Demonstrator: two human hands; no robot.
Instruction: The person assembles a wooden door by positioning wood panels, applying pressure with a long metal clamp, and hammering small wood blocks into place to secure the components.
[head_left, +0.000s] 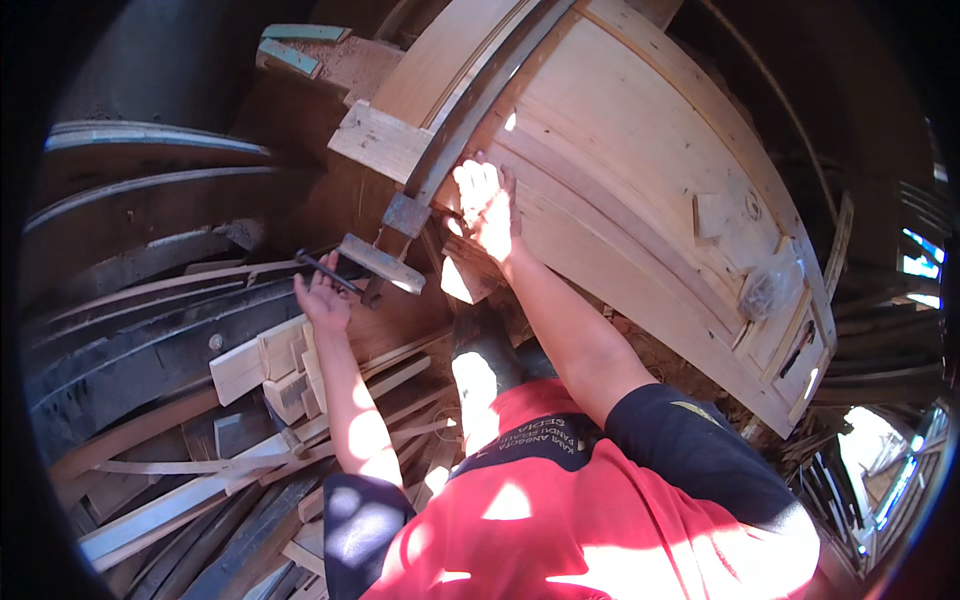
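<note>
Two hands on the job: your left hand (322, 298) has its grip closed round the thin dark metal handle bar (322, 268) of the grey bar clamp (385, 262). Your right hand (487, 208) lies open and flat, holding nothing, pressed on the pale curved wooden panel frame (640, 190) near its lower-left corner, just beside the dark curved batten (480, 100) the clamp bears on. I read this as the clamping step, mid-adjustment; whether the clamp is tight I can't tell. Next turn calls for steady pressure from your right palm so the frame doesn't shift, and small turns on the bar. Loose pale offcuts (275, 365) are piled just under your left wrist; mind your elbow there.
</note>
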